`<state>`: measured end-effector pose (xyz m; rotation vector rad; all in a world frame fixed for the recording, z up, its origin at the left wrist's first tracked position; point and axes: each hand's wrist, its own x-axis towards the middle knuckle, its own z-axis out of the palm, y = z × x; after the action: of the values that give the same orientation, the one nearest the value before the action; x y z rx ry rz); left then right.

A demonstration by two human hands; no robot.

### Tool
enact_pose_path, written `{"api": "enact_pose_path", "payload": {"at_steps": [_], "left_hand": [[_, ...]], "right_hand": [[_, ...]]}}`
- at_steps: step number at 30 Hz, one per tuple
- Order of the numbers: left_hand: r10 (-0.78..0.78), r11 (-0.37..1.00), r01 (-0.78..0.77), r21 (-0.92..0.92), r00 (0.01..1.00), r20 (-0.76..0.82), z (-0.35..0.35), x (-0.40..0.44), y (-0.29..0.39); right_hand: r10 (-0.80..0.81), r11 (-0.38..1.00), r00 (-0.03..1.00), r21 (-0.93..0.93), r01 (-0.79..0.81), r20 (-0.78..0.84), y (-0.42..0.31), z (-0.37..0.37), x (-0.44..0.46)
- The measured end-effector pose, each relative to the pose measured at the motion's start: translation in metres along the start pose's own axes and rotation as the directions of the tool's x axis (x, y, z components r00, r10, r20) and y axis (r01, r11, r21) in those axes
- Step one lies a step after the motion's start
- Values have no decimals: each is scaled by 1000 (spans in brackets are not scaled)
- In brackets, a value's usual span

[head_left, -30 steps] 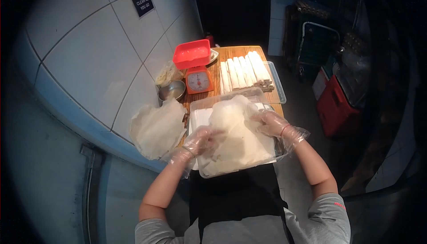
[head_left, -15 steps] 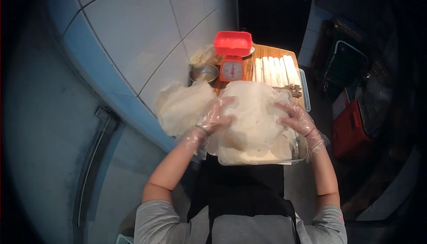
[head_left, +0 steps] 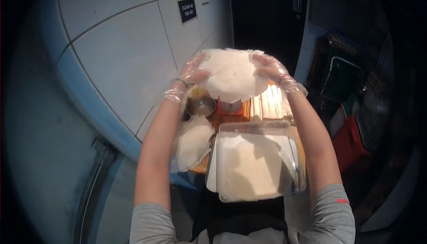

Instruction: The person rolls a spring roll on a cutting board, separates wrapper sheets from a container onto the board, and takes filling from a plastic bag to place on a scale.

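A thin, pale wrapper sheet [head_left: 233, 75] with ragged edges hangs raised above the table. My left hand [head_left: 193, 71], in a clear plastic glove, grips its left edge. The right edge is pinched by my right hand [head_left: 272, 69], gloved the same way. Below and nearer to me stands a clear plastic container [head_left: 257, 197] with pale sheets [head_left: 251, 166] in it. More pale sheets [head_left: 194, 142] lie to its left. Behind the raised sheet, the red kitchen scale [head_left: 231, 108] is mostly hidden.
A metal bowl [head_left: 201, 106] sits near the tiled wall at the left. White rolls [head_left: 266, 104] lie in a row on the wooden table at the right, partly covered by my right forearm. A red box [head_left: 350, 133] stands on the floor to the right.
Both hands have lifted the wrapper sheet up and away from the container, to in front of the scale. The view has tilted up, and the sheets inside the container now show.
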<state>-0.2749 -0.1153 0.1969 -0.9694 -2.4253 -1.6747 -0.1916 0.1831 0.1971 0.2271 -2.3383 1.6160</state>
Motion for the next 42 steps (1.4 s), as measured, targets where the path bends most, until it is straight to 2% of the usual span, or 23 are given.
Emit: {"api": "enact_pose_path", "payload": {"at_steps": [2, 5, 7, 8, 9, 11, 13, 15, 16, 19, 20, 23, 25, 26, 29, 32, 35, 36, 38, 39, 40, 41, 42], "left_hand": [[14, 1000, -13, 11, 1000, -28, 0, 32, -42], [-108, 938, 155, 310, 980, -164, 13, 28, -55], [134, 862, 53, 504, 935, -327, 20, 24, -73], [256, 803, 21, 595, 890, -378, 28, 17, -83], [313, 818, -68, 572, 886, -343, 39, -1, -76], [434, 822, -241, 516, 852, -292, 57, -54, -37], [453, 801, -406, 440, 892, -3, 84, -98, -34], [389, 794, -423, 437, 905, 170, 127, -144, -50], [256, 800, -344, 492, 937, 239, 144, -160, -53], [-98, 761, -157, 630, 931, 351, 180, -185, -46], [-177, 753, -106, 650, 918, 355, 188, -184, -39], [-339, 761, 2, 649, 854, 396, 195, -171, -41], [-485, 785, 138, 604, 743, 462, 189, -160, -39], [-473, 845, 203, 495, 714, 516, 185, -160, -36], [-368, 823, -26, 567, 736, 569, 181, -158, -33], [-277, 960, 194, 199, 744, 608, 165, -159, -37], [-214, 973, 230, 20, 863, 458, 163, -140, -53], [-216, 976, 202, 76, 932, 292, 167, -137, -54], [-113, 948, 43, 315, 972, 208, 172, -135, -73], [-52, 901, -28, 432, 984, 172, 173, -133, -81], [-82, 873, -2, 487, 985, 153, 175, -146, -70], [45, 819, -128, 559, 986, 160, 173, -155, -59], [165, 743, -243, 623, 969, 181, 170, -163, -43]], "right_hand": [[25, 996, 1000, -87, -25, -4, 13, 3, 27], [-126, 934, 980, -351, 64, -155, 78, 4, 62], [-207, 762, 964, -645, 51, -168, 72, 4, 38], [-230, 780, 960, -621, 82, -162, 72, 3, 15], [-253, 796, 955, -594, 115, -155, 71, 4, -10], [-67, 820, 996, -572, 22, -58, 64, 5, -65], [249, 918, 935, -368, -145, 252, 72, 4, -108], [346, 866, 858, -480, -137, 379, 72, 15, -157], [393, 836, 812, -535, -120, 432, 71, 17, -177], [29, 638, 934, -726, 256, 355, 116, 21, -219], [-128, 576, 958, -767, 282, 256, 127, 23, -227], [339, 781, 913, -609, -138, 228, 107, 18, -230], [451, 765, 861, -599, -237, 236, 103, 15, -226], [502, 753, 830, -595, -282, 242, 101, 13, -225], [530, 767, 807, -552, -326, 261, 101, 10, -225], [323, 904, 909, -371, -213, 264, 96, -9, -224], [298, 951, 921, 1, -308, 250, 107, -16, -204], [313, 950, 936, -53, -308, 163, 113, -16, -198], [317, 935, 948, -164, -315, -15, 122, -10, -187], [277, 913, 960, -299, -277, -45, 119, -9, -188], [234, 871, 970, -429, -240, -66, 114, -6, -194], [190, 811, 978, -549, -203, -80, 112, -3, -201], [38, 812, 996, -578, -81, -86, 119, -1, -210]]}}
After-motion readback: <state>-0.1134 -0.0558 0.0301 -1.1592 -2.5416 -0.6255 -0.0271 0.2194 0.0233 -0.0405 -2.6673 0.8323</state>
